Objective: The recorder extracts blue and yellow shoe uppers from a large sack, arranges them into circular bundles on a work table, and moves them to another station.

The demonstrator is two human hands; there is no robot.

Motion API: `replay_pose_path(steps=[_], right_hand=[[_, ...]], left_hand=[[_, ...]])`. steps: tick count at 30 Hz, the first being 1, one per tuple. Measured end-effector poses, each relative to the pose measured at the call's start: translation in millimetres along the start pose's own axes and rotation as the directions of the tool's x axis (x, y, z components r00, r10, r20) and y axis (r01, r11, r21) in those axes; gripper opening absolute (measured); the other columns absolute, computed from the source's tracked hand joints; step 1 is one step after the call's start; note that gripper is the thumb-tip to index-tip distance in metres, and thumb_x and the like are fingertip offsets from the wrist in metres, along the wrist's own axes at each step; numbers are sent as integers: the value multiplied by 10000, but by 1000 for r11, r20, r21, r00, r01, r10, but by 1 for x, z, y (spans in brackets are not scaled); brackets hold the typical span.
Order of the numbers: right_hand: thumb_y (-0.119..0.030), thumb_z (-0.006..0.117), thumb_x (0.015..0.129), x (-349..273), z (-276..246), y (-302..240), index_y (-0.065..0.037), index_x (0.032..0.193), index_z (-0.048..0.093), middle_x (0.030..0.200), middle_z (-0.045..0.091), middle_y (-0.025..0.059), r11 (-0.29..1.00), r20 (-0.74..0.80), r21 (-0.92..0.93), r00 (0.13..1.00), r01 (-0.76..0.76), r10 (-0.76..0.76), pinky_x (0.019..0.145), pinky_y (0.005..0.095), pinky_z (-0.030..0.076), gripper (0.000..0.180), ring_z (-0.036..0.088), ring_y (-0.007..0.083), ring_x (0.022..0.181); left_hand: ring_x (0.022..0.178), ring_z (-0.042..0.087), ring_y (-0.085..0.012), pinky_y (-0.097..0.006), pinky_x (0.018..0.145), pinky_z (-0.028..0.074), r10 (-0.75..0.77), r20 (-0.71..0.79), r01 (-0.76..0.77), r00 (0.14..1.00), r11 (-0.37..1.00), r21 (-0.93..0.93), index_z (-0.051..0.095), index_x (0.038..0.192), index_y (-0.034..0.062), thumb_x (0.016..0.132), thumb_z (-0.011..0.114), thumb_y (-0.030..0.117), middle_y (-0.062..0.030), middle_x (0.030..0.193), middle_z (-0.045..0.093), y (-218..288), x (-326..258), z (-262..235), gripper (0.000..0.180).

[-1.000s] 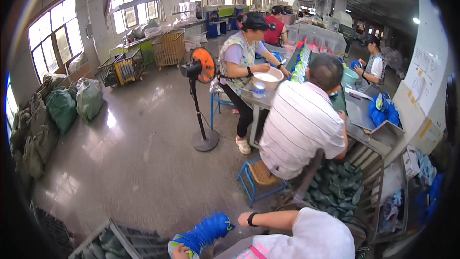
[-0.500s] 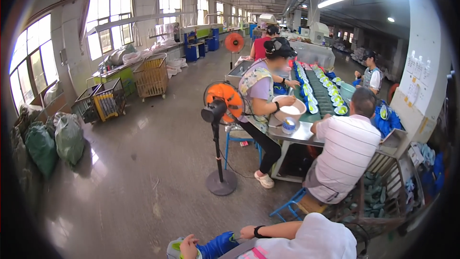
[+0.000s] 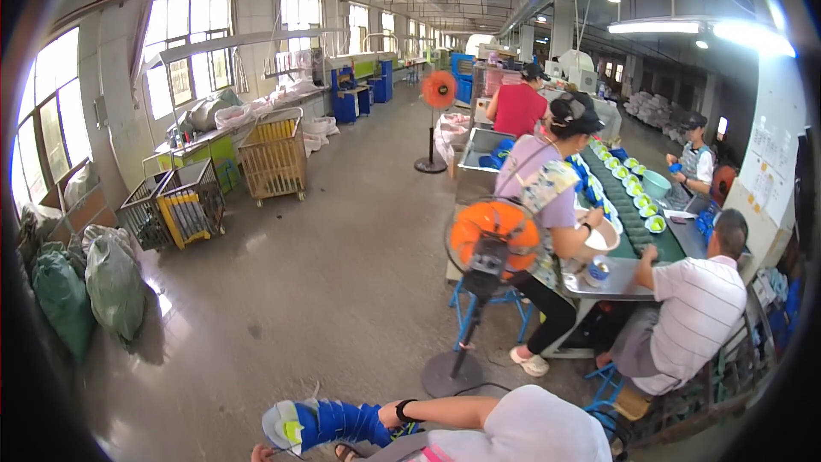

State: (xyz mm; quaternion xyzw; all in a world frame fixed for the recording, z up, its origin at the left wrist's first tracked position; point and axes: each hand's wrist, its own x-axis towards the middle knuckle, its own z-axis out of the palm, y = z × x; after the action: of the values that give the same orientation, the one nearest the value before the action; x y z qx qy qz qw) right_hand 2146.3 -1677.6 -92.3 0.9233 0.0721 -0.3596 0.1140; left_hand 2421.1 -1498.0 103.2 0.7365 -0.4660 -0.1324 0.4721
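A stack of blue shoe uppers (image 3: 338, 421) with a white and yellow-green end lies across my lap at the lower edge. Beyond its pale end, my left hand (image 3: 262, 453) shows only in part, its fingers closed around a thin dark cord (image 3: 282, 451). My right hand (image 3: 391, 415), with a black band on the wrist, is curled against the other end of the stack; its fingertips are hidden.
An orange floor fan (image 3: 487, 248) stands ahead. To the right, co-workers sit at a metal table (image 3: 624, 281) beside a green conveyor (image 3: 629, 227) carrying shoe uppers. Wheeled cage carts (image 3: 272, 158) and stuffed sacks (image 3: 115, 287) stand on the left.
My view has turned right and the surroundings have shifted. My left hand has come off the pale end of the stack to its outer side. My right hand now lies closer against the stack.
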Motion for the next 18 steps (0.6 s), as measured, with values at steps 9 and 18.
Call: replay_pose_path(steps=[9, 18], right_hand=[[-217, 510, 727, -20, -32, 194, -70, 676, 657, 665, 624, 132, 48, 156, 974, 806, -223, 571, 589, 393, 449, 214, 603, 271, 641], [-327, 508, 811, 23, 97, 329, -33, 828, 633, 769, 641, 113, -278, 140, 955, 673, 101, 727, 608, 345, 431, 319, 579, 182, 680]], left_hand=[[741, 607, -311, -368, 676, 469, 38, 347, -101, 937, 981, 167, 643, 903, 43, 775, 524, 117, -162, 789, 633, -73, 276, 106, 190], [751, 604, -327, -395, 653, 482, 245, 787, -676, 566, 684, 274, 662, 789, 63, 806, 468, 218, -147, 810, 636, -102, 517, 333, 249]])
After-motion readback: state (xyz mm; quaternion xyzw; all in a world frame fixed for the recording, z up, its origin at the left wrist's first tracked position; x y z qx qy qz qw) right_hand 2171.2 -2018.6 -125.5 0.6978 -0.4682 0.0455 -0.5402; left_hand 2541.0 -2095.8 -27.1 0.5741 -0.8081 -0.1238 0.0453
